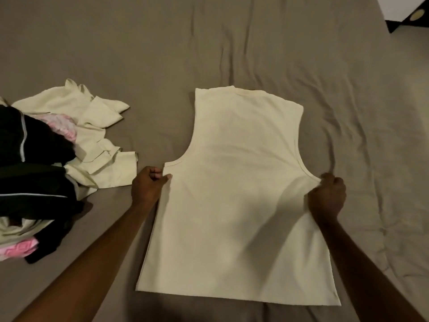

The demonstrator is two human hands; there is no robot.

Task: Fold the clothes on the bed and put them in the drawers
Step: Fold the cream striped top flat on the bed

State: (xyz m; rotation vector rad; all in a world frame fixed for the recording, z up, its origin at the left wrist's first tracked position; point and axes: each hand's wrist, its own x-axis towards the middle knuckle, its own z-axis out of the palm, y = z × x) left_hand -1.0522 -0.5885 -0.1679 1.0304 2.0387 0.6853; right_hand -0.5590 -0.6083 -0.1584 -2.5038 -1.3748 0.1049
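A cream sleeveless top [241, 194] lies spread flat on the bed [162, 54], neckline away from the person and hem toward them. The bed is covered by a wrinkled taupe sheet.

The left hand [148, 184] is at the top's left side seam, just under the armhole corner. Its fingers [156, 175] are curled, with the thumb tip against the fabric edge, pinching the corner. The right hand [327, 196] is at the matching spot on the other side; its fingers [328, 178] are bunched closed over the fabric at the base of the right armhole, and creases in the cloth run from that grip toward the middle of the top. Both forearms reach in from the near edge of the view, the right one lying over the top's lower right side.

Between the two sets of fingers the top's body is mostly smooth. Beyond them the shoulder section narrows toward the neckline.

Off to the left of the left fingers, near but apart from the top, sits a pile of unfolded clothes [46, 163]: a pale cream garment [97, 126] crumpled nearest the fingers, a black garment with a light stripe [21, 140] farther left, and pink fabric [23, 248] showing at the pile's near end.

Far beyond the right fingers, at the top corner of the view, a dark piece of furniture [408, 19] stands past the bed's edge.
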